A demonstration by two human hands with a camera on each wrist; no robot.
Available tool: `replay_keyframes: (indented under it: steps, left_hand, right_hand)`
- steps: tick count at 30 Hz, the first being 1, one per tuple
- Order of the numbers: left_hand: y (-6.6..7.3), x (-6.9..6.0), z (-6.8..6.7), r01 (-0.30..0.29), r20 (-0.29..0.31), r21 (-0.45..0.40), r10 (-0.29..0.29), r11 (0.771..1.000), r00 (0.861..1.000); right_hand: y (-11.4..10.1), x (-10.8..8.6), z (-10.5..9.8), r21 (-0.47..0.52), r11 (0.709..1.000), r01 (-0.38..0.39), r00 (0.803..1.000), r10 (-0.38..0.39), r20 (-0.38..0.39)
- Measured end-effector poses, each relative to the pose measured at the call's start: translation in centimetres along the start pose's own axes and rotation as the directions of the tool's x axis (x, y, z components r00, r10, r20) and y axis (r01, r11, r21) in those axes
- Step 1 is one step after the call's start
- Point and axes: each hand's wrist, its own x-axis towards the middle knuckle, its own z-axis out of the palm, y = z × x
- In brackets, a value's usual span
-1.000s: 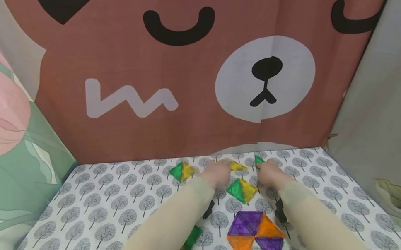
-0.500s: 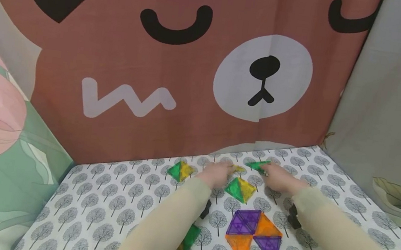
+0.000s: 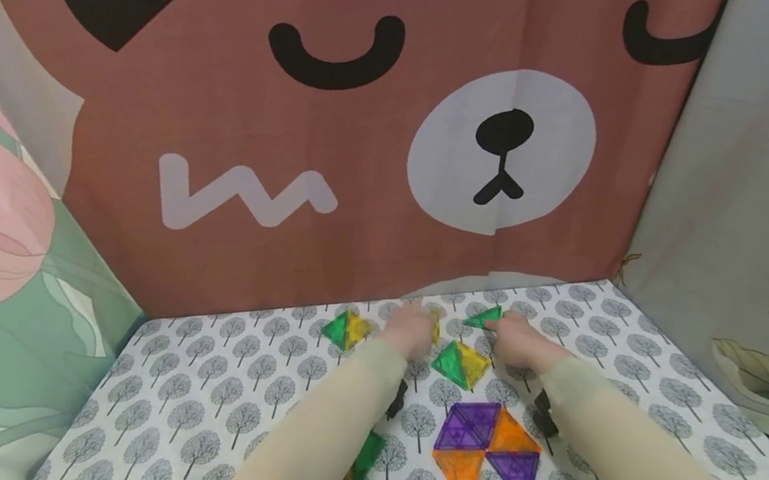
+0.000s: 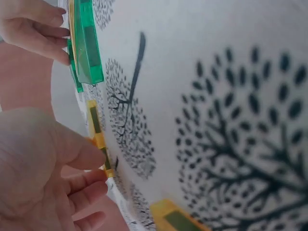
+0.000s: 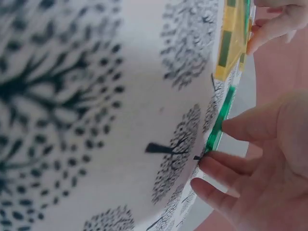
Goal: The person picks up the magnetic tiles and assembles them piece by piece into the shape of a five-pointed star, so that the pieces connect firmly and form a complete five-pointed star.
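Note:
In the head view my left hand (image 3: 411,330) is at the back of the table, with a yellow triangular magnetic tile (image 3: 436,326) at its fingertips. The left wrist view shows its thumb and index finger pinching that yellow tile (image 4: 95,120) at one edge. To the right, my right hand (image 3: 519,343) pinches a green triangular magnetic tile (image 3: 483,317); the right wrist view has this green tile (image 5: 223,113) between thumb and fingertips. Just in front of both hands lies a joined pair, a green tile (image 3: 451,365) beside a yellow tile (image 3: 474,365). The two held tiles are apart.
Another green-and-yellow pair (image 3: 347,329) lies left of my left hand. Nearer me, purple tiles (image 3: 469,427) and orange tiles (image 3: 459,473) form a partial ring. A green tile (image 3: 368,456) is partly hidden by my left sleeve. A bear-print curtain (image 3: 281,259) hangs behind the tree-print cloth (image 3: 191,408).
My right hand moved right, then back left, and the green tile now shows more fully and turned. The yellow tile has turned to a more upright angle at my left fingertips.

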Motion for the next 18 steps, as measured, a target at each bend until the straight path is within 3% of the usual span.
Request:
replay_keyframes:
  steps: [6, 11, 18]
  left_hand:
    - [-0.9, 0.4, 0.8, 0.034, 0.014, -0.074, -0.033, 0.997, 0.999]
    - [-1.3, 1.1, 1.2, 0.051, 0.006, -0.056, -0.051, 0.997, 0.999]
    - [-1.3, 1.2, 1.0, 0.048, -0.001, -0.036, -0.048, 0.998, 0.999]
  right_hand:
    - [-1.3, 1.0, 0.5, 0.046, 0.997, 0.06, 0.994, -0.063, 0.088]
    - [-2.4, 1.6, 0.6, -0.018, 0.991, 0.135, 0.989, -0.134, 0.059]
    - [-3.5, 2.0, 0.7, -0.118, 0.988, 0.102, 0.994, -0.097, 0.045]
